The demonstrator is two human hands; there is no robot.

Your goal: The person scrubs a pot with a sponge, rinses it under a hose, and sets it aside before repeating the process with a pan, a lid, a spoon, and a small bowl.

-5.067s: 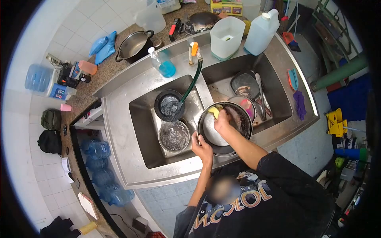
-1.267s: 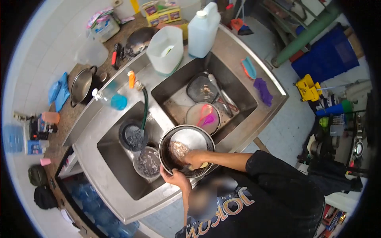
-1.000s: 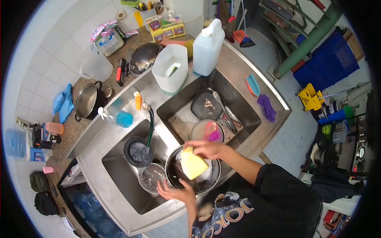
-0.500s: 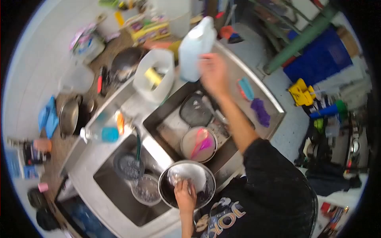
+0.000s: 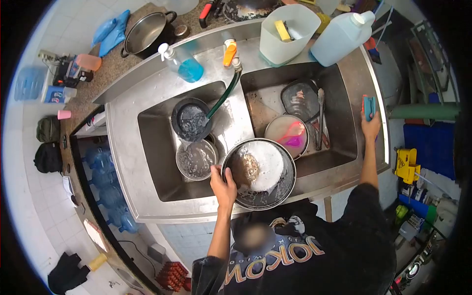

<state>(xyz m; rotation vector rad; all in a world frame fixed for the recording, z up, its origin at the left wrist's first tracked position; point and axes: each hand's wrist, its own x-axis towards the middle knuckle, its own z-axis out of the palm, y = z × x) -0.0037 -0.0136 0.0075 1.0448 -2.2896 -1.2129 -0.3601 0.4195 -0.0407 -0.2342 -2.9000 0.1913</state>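
Note:
My left hand (image 5: 224,188) grips the left rim of a round metal bowl (image 5: 284,183), thumb over the edge. The bowl is tilted above the sink's front edge, with suds and a brown patch inside. On the right-hand counter my right hand (image 5: 371,128) is closed round the lower end of a blue scrubbing brush (image 5: 371,104) with reddish bristles. In the left basin, water runs from a green hose (image 5: 227,94) into a dark pan (image 5: 185,129), beside a metal pot of sudsy water (image 5: 183,169).
The right basin holds a pot of cloudy water (image 5: 273,129) with pink utensils, a dark pan (image 5: 298,100) and tongs (image 5: 320,110). Behind stand a soap bottle (image 5: 191,70), a plastic container with a sponge (image 5: 275,46) and a large jug (image 5: 339,40).
My right hand has moved from beside the jug to the brush and closed on it. My left hand has shifted from inside the bowl to its rim. The view has turned.

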